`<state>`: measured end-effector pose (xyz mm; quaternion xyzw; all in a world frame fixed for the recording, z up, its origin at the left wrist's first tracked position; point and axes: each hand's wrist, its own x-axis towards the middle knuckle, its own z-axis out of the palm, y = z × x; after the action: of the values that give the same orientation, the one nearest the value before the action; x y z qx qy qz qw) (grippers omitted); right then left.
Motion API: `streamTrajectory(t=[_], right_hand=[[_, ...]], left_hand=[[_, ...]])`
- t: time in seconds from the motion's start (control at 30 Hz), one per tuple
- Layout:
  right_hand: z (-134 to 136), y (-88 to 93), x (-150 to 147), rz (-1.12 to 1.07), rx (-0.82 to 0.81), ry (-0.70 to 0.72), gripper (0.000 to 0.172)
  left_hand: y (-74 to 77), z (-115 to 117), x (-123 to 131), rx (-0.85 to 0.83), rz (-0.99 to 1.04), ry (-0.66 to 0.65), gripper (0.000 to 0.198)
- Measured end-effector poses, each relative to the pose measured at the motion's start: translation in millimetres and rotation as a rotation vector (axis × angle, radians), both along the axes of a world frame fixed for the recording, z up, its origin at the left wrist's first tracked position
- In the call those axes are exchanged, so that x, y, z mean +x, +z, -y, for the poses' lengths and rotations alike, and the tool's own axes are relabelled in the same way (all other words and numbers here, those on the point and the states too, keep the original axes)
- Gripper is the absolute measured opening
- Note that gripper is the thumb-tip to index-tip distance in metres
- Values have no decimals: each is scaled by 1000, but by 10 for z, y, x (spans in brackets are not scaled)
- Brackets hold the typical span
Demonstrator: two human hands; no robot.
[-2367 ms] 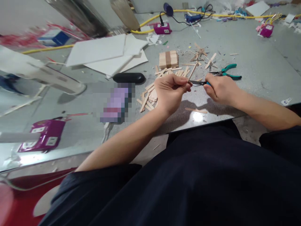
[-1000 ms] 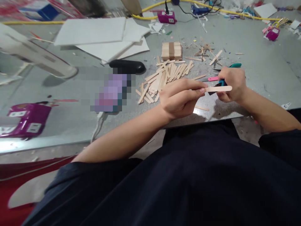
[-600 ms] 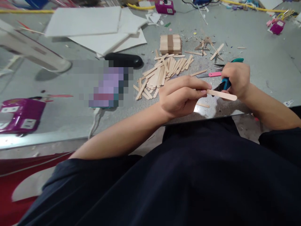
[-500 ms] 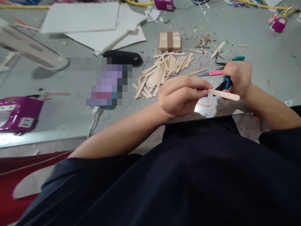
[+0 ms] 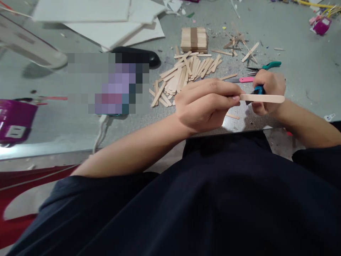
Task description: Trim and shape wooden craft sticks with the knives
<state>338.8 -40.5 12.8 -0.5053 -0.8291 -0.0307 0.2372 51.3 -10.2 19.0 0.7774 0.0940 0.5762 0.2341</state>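
Observation:
My left hand (image 5: 207, 103) is closed, pinching one end of a wooden craft stick (image 5: 263, 99) between thumb and fingers. The stick points right, nearly level, and passes in front of my right hand (image 5: 269, 90). Those right-hand fingers are wrapped round a blue-handled tool (image 5: 259, 90) with a dark head, which looks like pliers; the stick and fingers hide much of it. Whether the tool touches the stick, I cannot tell. A loose pile of craft sticks (image 5: 183, 76) lies beyond my left hand. Just past my right hand are a pink-handled knife (image 5: 246, 79) and teal-handled pliers (image 5: 271, 65).
A banded bundle of sticks (image 5: 194, 40) stands behind the pile. Crossed sticks (image 5: 250, 52) lie at the back right. To the left are a black case (image 5: 144, 57), a blurred-out phone (image 5: 117, 89) on a cable, white boards (image 5: 82, 10) and a purple power block (image 5: 16, 121).
The craft stick has swung from sloping down rightward to nearly level, and its free end has moved right. Both hands keep their grip. The view has shifted slightly.

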Motion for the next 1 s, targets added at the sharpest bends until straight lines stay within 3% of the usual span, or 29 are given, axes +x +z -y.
streamTrajectory(t=[0.2, 0.47, 0.57, 0.67, 0.8, 1.0], right_hand=[[42, 72, 31, 17, -15, -9, 112], [-33, 16, 92, -23, 9, 66, 108], [-7, 70, 95, -10, -15, 73, 107], [33, 118, 86, -14, -37, 56, 101], [63, 151, 3, -76, -21, -17, 99], [101, 276, -235, -215, 52, 21, 94]], left_hand=[[-40, 35, -58, -234, -8, 100, 75], [114, 103, -62, -100, -32, 12, 71], [181, 172, -74, -221, -50, -50, 67], [231, 199, -64, -434, 54, -127, 55], [225, 61, -14, -741, 127, -105, 43], [81, -139, -14, -819, 148, -58, 29]])
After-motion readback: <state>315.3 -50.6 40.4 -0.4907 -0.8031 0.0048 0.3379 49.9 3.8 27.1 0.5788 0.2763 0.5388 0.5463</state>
